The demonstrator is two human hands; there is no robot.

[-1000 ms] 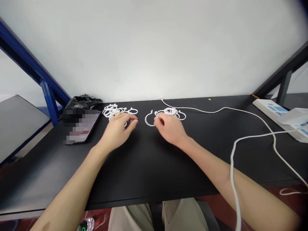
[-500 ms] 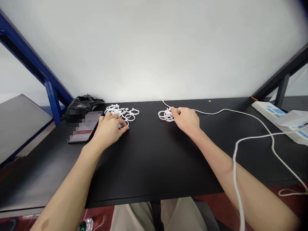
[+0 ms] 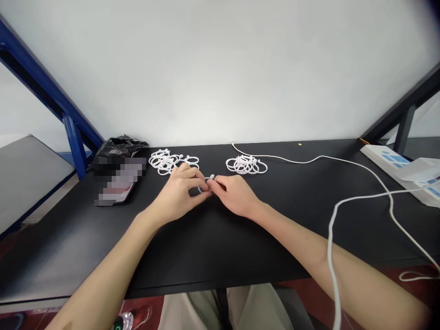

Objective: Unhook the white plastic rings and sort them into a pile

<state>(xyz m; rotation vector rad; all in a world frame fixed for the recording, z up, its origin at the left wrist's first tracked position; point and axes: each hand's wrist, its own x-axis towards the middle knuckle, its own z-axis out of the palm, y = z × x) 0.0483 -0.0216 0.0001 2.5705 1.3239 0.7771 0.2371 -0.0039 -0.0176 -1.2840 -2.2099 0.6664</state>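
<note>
White ring (image 3: 211,177) well right of phone (image 3: 123,183), between both hands. Left hand (image 3: 177,191): thumb and forefinger pinching ring; other fingers bunched. Right hand (image 3: 238,194): thumb and forefinger pinching ring by its knob; remaining fingers curled, partly hidden. Loop pile (image 3: 165,161) near phone's right; second pile (image 3: 244,164) farther right of phone.

The left hand (image 3: 184,190) and right hand (image 3: 235,195) hide much of a white loop (image 3: 212,177) between their fingers; pixelation blurs a phone (image 3: 123,196), and the right edge crops a white box (image 3: 374,155).
</note>
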